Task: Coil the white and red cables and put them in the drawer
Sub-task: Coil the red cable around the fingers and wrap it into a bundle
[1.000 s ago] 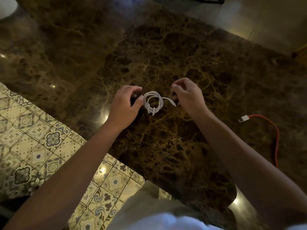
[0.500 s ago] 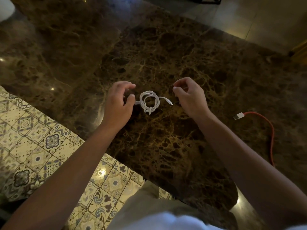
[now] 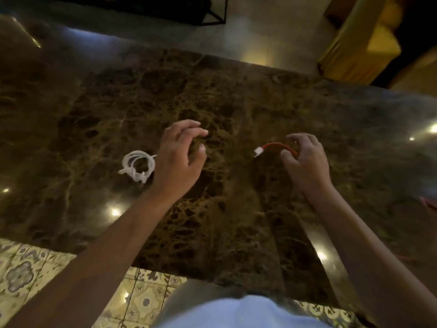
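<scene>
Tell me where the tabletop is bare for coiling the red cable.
Bare marble lies between the left hand and right hand, and on the near table between the forearms. Crowded: the white cable beside the left wrist, the red cable at the right fingers.

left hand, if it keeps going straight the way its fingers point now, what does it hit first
The left hand points its loosely curled fingers up and right, over bare brown marble tabletop. That line looks free to the far edge. The coiled white cable lies behind it and the red cable with white plug off to the right, though depth is uncertain.
</scene>
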The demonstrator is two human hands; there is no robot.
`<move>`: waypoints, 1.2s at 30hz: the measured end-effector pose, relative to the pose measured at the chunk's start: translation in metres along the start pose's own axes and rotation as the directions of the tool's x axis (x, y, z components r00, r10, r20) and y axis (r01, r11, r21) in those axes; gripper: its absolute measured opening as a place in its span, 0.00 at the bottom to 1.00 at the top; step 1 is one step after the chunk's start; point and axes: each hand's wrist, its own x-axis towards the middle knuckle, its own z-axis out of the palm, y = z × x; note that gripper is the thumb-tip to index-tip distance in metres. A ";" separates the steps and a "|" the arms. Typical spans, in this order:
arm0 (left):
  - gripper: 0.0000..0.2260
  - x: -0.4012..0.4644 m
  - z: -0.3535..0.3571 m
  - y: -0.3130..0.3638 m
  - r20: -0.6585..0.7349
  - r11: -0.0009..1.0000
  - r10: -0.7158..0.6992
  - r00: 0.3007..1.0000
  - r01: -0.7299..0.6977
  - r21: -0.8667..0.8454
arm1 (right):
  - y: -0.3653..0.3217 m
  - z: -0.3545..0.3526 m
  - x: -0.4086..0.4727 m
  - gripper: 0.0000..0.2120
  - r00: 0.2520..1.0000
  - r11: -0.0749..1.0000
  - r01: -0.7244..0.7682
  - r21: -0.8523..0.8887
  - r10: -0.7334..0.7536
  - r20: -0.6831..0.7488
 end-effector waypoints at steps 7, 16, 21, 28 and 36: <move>0.17 0.032 0.100 0.050 0.269 0.995 -0.060 0.961 0.079 -0.060 | 0.083 -0.037 -0.043 0.24 0.985 0.987 -0.161 -0.016 0.162 0.057; 0.14 0.043 0.149 0.074 0.333 0.972 -0.085 0.939 0.005 0.235 | 0.100 -0.037 -0.057 0.24 0.988 0.999 -0.030 0.012 0.028 0.151; 0.10 0.029 0.143 0.099 0.317 0.992 -0.126 0.940 0.125 0.023 | 0.106 -0.039 -0.054 0.28 0.987 0.999 0.004 0.054 -0.012 0.161; 0.07 0.001 0.115 0.186 0.477 0.927 0.027 0.878 0.157 -0.342 | 0.119 -0.073 -0.052 0.16 0.994 0.858 0.057 0.510 -0.097 0.052; 0.08 -0.026 0.100 0.235 0.636 0.818 0.149 0.757 0.267 -0.510 | 0.132 -0.141 -0.086 0.05 0.916 0.425 0.028 0.905 -0.374 0.147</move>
